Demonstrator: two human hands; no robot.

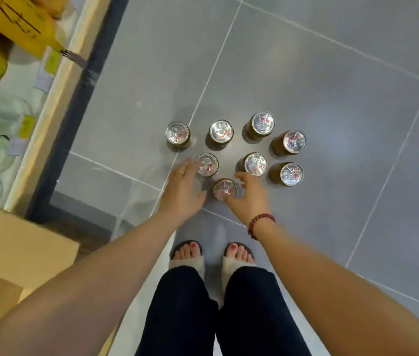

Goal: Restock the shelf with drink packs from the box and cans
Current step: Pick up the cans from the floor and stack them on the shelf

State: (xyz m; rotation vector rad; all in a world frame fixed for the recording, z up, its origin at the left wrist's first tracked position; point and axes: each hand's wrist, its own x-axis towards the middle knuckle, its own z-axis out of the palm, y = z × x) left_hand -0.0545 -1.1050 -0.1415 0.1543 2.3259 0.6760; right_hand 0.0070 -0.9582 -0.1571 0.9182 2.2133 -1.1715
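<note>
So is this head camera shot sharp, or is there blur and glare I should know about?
Head view: motion blur smears both the left hand and right hand; the shelf at the left edge is soft and bent by the wide lens; the can lids glint; a pale light patch sits on the floor tiles.

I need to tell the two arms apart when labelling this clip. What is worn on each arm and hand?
Both arms are bare, with no sleeves in view. The left hand wears a thin ring on one finger. The right hand has a bracelet of dark red round beads at the wrist.
</note>
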